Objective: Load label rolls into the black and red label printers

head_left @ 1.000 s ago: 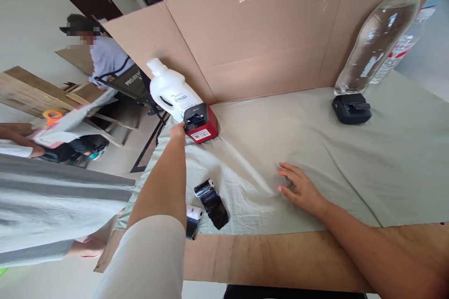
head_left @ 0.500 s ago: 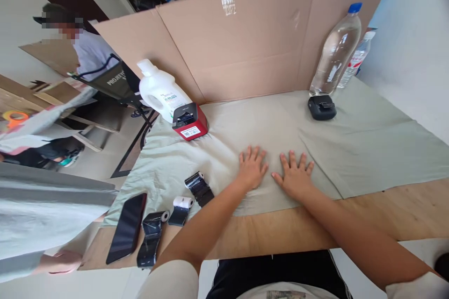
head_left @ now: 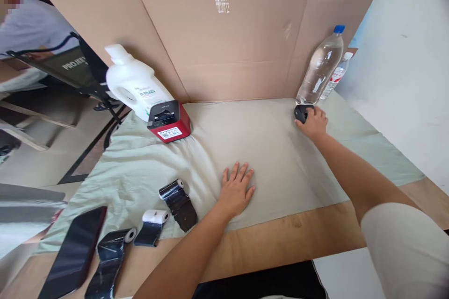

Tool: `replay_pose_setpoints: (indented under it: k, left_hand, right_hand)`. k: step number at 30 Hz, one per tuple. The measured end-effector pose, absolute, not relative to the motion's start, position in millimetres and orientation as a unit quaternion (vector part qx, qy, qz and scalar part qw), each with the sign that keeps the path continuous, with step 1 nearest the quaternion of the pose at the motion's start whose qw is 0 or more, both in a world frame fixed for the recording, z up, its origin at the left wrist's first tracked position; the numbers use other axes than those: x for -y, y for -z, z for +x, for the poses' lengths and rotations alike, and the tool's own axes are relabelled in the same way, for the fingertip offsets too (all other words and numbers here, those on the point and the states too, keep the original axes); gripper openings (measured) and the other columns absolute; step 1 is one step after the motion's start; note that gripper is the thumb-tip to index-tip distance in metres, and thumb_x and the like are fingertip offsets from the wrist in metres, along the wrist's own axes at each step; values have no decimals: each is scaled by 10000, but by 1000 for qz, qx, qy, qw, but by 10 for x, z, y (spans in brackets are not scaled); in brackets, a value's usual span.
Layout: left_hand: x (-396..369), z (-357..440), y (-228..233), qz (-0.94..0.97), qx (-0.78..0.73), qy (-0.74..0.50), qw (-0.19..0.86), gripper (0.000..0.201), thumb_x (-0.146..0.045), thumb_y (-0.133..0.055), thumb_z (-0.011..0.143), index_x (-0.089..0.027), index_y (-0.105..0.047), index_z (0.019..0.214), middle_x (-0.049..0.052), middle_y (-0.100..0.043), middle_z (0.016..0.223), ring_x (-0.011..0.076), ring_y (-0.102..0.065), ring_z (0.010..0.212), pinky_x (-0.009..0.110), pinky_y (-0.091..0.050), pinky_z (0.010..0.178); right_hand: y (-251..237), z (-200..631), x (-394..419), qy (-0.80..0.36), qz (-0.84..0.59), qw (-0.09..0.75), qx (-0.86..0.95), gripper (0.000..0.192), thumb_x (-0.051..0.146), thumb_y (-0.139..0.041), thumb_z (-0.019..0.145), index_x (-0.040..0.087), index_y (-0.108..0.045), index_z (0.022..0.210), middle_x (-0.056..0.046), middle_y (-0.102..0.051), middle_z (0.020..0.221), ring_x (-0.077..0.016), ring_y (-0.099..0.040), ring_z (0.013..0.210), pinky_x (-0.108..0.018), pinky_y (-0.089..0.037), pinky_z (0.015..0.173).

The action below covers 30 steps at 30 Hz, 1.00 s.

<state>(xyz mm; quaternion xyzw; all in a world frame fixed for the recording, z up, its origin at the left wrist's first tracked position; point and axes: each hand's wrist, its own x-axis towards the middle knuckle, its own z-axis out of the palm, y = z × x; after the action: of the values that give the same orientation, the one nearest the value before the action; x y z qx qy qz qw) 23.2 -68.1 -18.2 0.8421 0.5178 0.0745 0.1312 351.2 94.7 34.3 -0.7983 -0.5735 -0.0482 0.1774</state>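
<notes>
My left hand (head_left: 237, 191) lies flat on the pale green cloth (head_left: 245, 135), fingers spread, holding nothing. At the right back, my right hand (head_left: 315, 124) grips a small black portable printer (head_left: 300, 113), with the thumb at its front and the fingers over its right side, hiding much of it. The printer sits on the cloth just in front of a large clear water bottle (head_left: 321, 67) with a blue cap. Left of my left hand lie a partly unrolled black paper roll (head_left: 178, 203), a white-and-black roll (head_left: 152, 226) and another black roll (head_left: 111, 257).
A red and black boxy printer (head_left: 169, 121) stands by a white jug (head_left: 138, 84) at the back left. A smaller water bottle (head_left: 336, 77) is behind the large one. Cardboard (head_left: 224, 46) walls off the back. A phone (head_left: 75, 250) lies front left. A person (head_left: 35, 23) sits beyond.
My right hand has left the cloth, reached forward and right, and taken hold of the small black printer. My left hand stays flat on the cloth. The view has shifted.
</notes>
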Motion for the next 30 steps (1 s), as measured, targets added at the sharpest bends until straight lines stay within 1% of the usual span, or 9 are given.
replay_pose_setpoints:
  k: [3, 5, 7, 10, 13, 18, 22, 27, 30]
  left_hand:
    - [681, 209, 169, 844, -511, -80, 142, 519, -414, -411, 971, -272, -448, 1469, 63, -344, 1606, 339, -207, 1514, 629, -126, 1200]
    - [680, 198, 157, 844, -508, -82, 153, 522, -416, -423, 966, -267, -452, 1466, 67, -340, 1608, 344, -202, 1515, 630, -115, 1202]
    - [675, 192, 153, 841, -507, -83, 168, 525, -408, -439, 960, -260, -454, 1464, 72, -331, 1611, 347, -193, 1517, 634, -108, 1201]
    - [661, 184, 169, 836, -505, -102, 189, 517, -400, -468, 947, -266, -471, 1446, 77, -341, 1607, 340, -191, 1518, 629, -98, 1204]
    - [637, 169, 197, 821, -507, -150, 215, 491, -367, -472, 939, -253, -492, 1417, 95, -419, 1561, 321, -247, 1500, 610, -103, 1208]
    - [593, 124, 246, 760, -541, -275, 234, 463, -270, -442, 918, -152, -505, 1361, 170, -548, 1414, 306, -421, 1389, 539, -251, 1178]
    - [563, 76, 301, 701, -571, -359, 232, 479, -163, -426, 858, -133, -504, 1329, 185, -585, 1311, 298, -510, 1266, 518, -357, 1115]
    - [529, 48, 335, 677, -580, -382, 244, 541, -93, -434, 789, -164, -533, 1316, 152, -613, 1275, 293, -529, 1233, 515, -352, 1124]
    - [516, 51, 331, 672, -580, -384, 254, 551, -92, -447, 774, -162, -544, 1313, 153, -619, 1275, 305, -531, 1234, 529, -346, 1125]
  right_hand:
    - [-302, 3680, -1264, -19, -837, 127, 532, 910, 556, -672, 784, 158, -296, 1511, -243, -156, 1604, -467, -276, 1400, -594, -322, 1059]
    - [-230, 3721, -1316, -58, -846, 99, 521, 972, 557, -699, 747, 202, -255, 1535, -229, -123, 1613, -486, -321, 1360, -588, -352, 1030]
    - [-168, 3689, -1285, -48, -845, 106, 522, 931, 531, -687, 741, 208, -292, 1520, -226, -175, 1590, -490, -356, 1319, -601, -364, 1008]
    - [-127, 3475, -1102, -7, -815, 156, 558, 800, 516, -617, 766, 190, -399, 1464, -220, -318, 1508, -462, -407, 1266, -617, -378, 994]
    - [-137, 3064, -713, -12, -734, 178, 655, 728, 484, -597, 778, 189, -466, 1431, -190, -416, 1453, -416, -451, 1246, -573, -396, 1022]
    - [-155, 2219, 222, -34, -591, 195, 782, 685, 510, -589, 813, 199, -497, 1416, -174, -430, 1475, -408, -471, 1229, -569, -415, 1019]
    - [-78, 1780, 789, -57, -557, 209, 801, 746, 592, -592, 819, 188, -470, 1433, -196, -377, 1521, -433, -474, 1175, -629, -422, 971]
    - [50, 1669, 1070, -76, -561, 216, 796, 689, 524, -580, 864, 159, -469, 1438, -201, -351, 1547, -430, -453, 1205, -626, -422, 981]
    - [24, 1727, 1040, -66, -558, 234, 794, 530, 502, -502, 923, 207, -564, 1360, -162, -444, 1490, -392, -476, 1199, -604, -433, 988]
